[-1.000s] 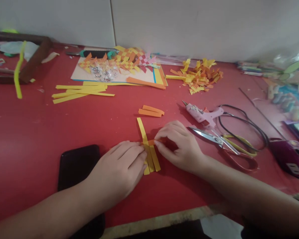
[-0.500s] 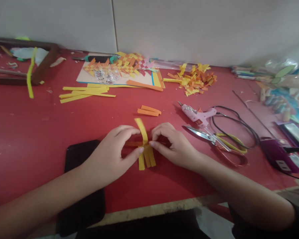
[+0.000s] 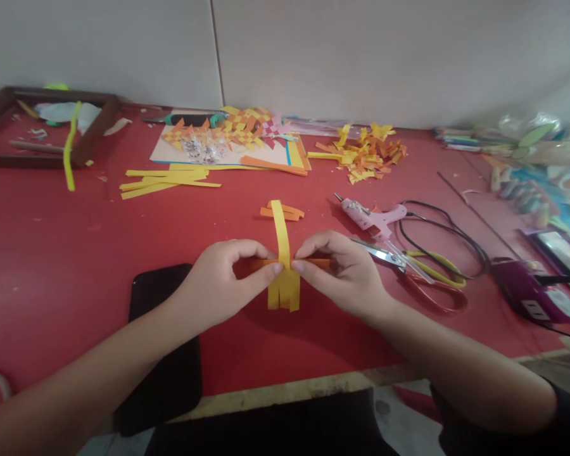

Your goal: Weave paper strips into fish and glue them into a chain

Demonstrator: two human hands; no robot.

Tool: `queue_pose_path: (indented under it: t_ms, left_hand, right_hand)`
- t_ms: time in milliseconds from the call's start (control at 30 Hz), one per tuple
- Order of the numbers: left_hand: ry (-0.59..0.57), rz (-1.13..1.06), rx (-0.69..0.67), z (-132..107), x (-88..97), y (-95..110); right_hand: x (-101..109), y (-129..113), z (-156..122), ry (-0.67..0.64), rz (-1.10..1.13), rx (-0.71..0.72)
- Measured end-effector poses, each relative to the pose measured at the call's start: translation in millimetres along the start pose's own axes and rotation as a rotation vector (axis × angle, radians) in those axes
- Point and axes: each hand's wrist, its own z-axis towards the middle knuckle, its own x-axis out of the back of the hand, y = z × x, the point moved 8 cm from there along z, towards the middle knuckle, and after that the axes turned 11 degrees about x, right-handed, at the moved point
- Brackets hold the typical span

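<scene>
Above the red table (image 3: 52,253) I hold a small weave of paper strips. Three yellow strips (image 3: 284,278) run away from me and one orange strip (image 3: 266,262) crosses them. My left hand (image 3: 218,285) pinches the weave from the left, thumb and forefinger closed on the strips. My right hand (image 3: 344,272) pinches it from the right the same way, its fingertips almost meeting those of the left. One yellow strip sticks up past my fingers toward two loose orange strips (image 3: 282,212).
A black phone (image 3: 164,354) lies under my left forearm. Scissors (image 3: 408,269) and a pink glue gun (image 3: 375,218) with its cable lie right of my hands. Further back are loose yellow strips (image 3: 166,180), woven pieces on a card (image 3: 228,136), a scrap pile (image 3: 365,152) and a wooden frame (image 3: 90,136).
My hands lifted the weave off the table and turned it straight. The left hand went from lying flat on the strips to pinching them. The view shifted slightly.
</scene>
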Motion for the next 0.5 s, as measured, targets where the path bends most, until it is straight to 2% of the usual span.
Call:
queue_pose_path:
  t_ms: [233, 333, 500]
  left_hand:
    - [0.081, -0.009, -0.130, -4, -1.8, 2]
    - [0.123, 0.005, -0.213, -8, -3.1, 6]
    - [0.162, 0.064, -0.300, -15, -3.0, 11]
  right_hand:
    - [-7, -35, -2, -0.068, -0.373, 0.434]
    - [-8, -41, -2, -0.072, -0.456, 0.496]
    - [-9, -44, -3, -0.107, -0.530, 0.495]
